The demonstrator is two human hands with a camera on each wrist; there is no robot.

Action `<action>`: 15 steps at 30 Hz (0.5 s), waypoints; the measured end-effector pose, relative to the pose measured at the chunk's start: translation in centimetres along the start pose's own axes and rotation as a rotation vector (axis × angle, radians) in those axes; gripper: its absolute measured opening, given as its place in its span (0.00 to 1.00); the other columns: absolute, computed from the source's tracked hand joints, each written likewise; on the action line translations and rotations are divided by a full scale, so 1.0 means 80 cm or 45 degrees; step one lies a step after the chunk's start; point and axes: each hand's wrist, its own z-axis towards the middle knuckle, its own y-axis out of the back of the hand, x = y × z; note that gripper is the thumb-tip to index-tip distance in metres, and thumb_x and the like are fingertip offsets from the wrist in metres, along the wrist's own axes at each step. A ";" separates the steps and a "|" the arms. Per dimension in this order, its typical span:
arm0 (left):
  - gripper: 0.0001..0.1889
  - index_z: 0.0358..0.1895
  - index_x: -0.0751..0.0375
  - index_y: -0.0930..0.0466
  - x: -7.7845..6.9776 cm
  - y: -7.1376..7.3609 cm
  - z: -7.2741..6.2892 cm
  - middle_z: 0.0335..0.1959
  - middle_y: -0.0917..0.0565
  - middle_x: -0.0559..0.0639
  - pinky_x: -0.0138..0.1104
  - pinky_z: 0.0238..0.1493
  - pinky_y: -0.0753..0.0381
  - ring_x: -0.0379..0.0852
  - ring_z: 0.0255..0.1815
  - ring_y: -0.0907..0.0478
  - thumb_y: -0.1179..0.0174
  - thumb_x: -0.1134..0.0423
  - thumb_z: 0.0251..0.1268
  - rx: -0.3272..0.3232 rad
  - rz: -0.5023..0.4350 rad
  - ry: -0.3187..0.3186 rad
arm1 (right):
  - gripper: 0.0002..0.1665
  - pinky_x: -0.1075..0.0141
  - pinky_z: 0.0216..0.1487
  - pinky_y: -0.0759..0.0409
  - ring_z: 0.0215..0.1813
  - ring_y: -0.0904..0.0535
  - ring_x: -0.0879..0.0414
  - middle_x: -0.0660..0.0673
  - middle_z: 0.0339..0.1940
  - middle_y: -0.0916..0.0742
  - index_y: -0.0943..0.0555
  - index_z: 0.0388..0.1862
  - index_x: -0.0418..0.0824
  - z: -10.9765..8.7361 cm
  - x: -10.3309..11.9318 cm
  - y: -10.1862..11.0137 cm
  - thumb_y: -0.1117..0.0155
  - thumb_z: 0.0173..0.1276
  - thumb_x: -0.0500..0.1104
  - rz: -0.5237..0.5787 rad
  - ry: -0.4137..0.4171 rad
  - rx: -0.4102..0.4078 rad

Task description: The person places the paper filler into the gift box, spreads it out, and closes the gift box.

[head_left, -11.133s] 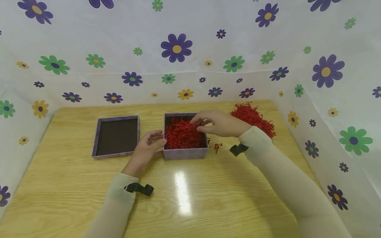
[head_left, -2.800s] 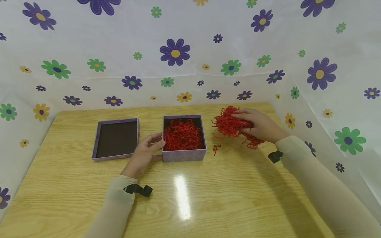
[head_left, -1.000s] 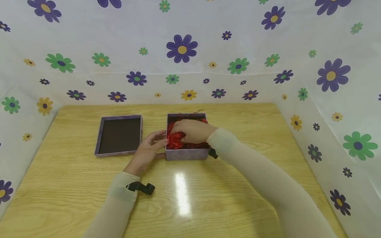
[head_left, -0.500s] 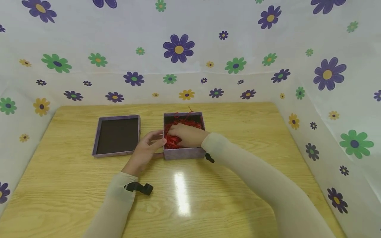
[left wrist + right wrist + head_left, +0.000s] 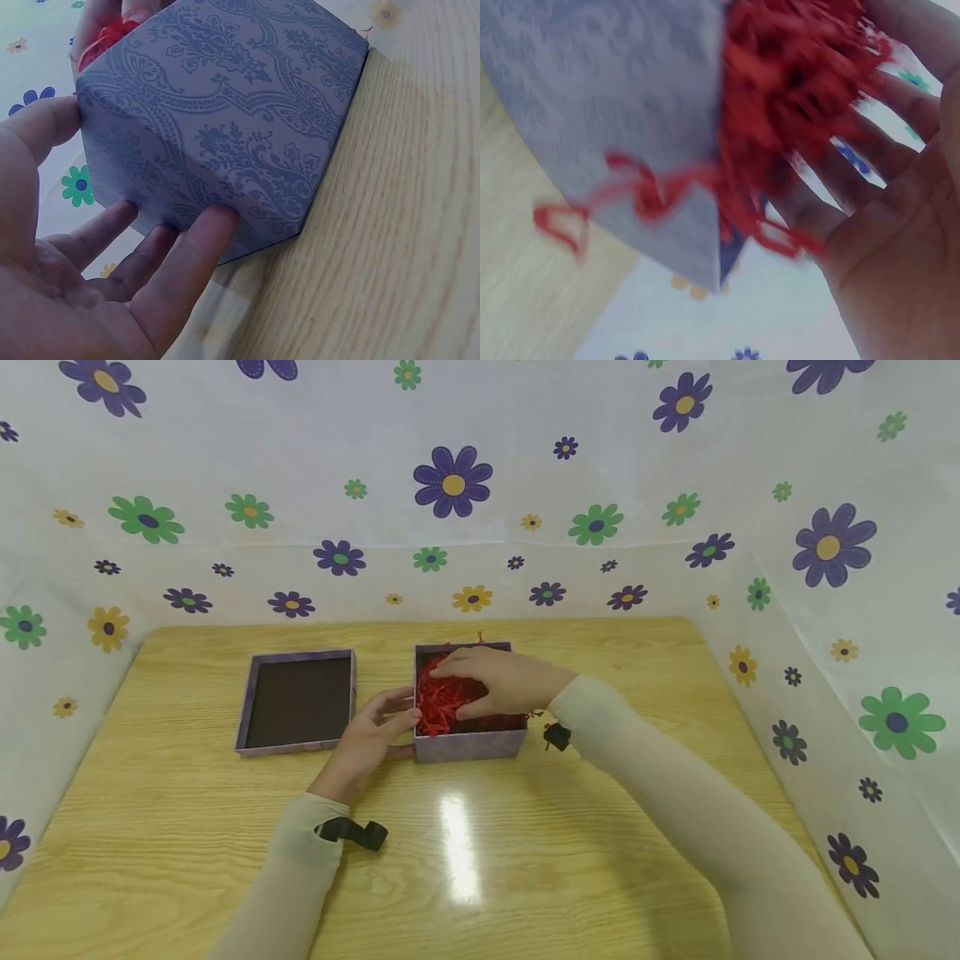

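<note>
A lilac patterned box (image 5: 472, 746) stands uncovered on the table, filled with red shredded paper (image 5: 442, 697). My left hand (image 5: 367, 739) is at its left side; in the left wrist view the thumb touches the top edge and the fingertips rest against the patterned wall (image 5: 225, 112). Over the filling, my right hand (image 5: 513, 681) spreads its fingers with the thumb apart, hiding part of the paper. Up close in the right wrist view, the fingers lie along the shreds (image 5: 795, 82), and a few loose strands hang over the box's rim.
Left of the box lies its shallow lid (image 5: 300, 702), dark inside face up. The table (image 5: 585, 827) is pale wood with a bright reflection in front of the box. Flower-print cloth (image 5: 637, 468) encloses the back and sides.
The pile of shreds right of the box was picked up by my right hand and put in. Since half a second ago that hand has lifted off and spread out. The left hand stayed.
</note>
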 end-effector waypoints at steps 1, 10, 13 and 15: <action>0.35 0.79 0.54 0.37 0.000 0.000 0.000 0.74 0.35 0.60 0.54 0.63 0.19 0.61 0.72 0.32 0.37 0.48 0.75 -0.003 0.002 0.001 | 0.39 0.54 0.79 0.36 0.79 0.35 0.50 0.47 0.77 0.27 0.31 0.80 0.48 -0.004 -0.002 0.003 0.31 0.74 0.55 0.019 -0.011 -0.013; 0.34 0.78 0.51 0.36 0.001 0.000 0.000 0.74 0.35 0.58 0.54 0.63 0.20 0.59 0.71 0.31 0.36 0.47 0.74 -0.015 0.009 0.012 | 0.38 0.51 0.77 0.34 0.80 0.39 0.48 0.45 0.79 0.31 0.32 0.79 0.44 -0.033 -0.015 0.021 0.38 0.71 0.36 0.164 -0.078 -0.001; 0.35 0.78 0.50 0.35 0.001 0.000 -0.001 0.73 0.35 0.57 0.53 0.63 0.19 0.58 0.71 0.30 0.36 0.46 0.74 -0.018 0.007 0.016 | 0.39 0.52 0.77 0.34 0.81 0.40 0.48 0.44 0.80 0.32 0.32 0.80 0.45 -0.036 -0.016 0.019 0.39 0.69 0.33 0.148 -0.102 0.037; 0.35 0.78 0.50 0.35 0.002 -0.001 -0.001 0.73 0.35 0.57 0.53 0.63 0.19 0.58 0.71 0.30 0.35 0.46 0.73 -0.020 0.005 0.014 | 0.39 0.51 0.78 0.36 0.81 0.41 0.47 0.44 0.81 0.33 0.33 0.80 0.45 -0.034 -0.015 0.015 0.38 0.70 0.35 0.122 -0.120 0.038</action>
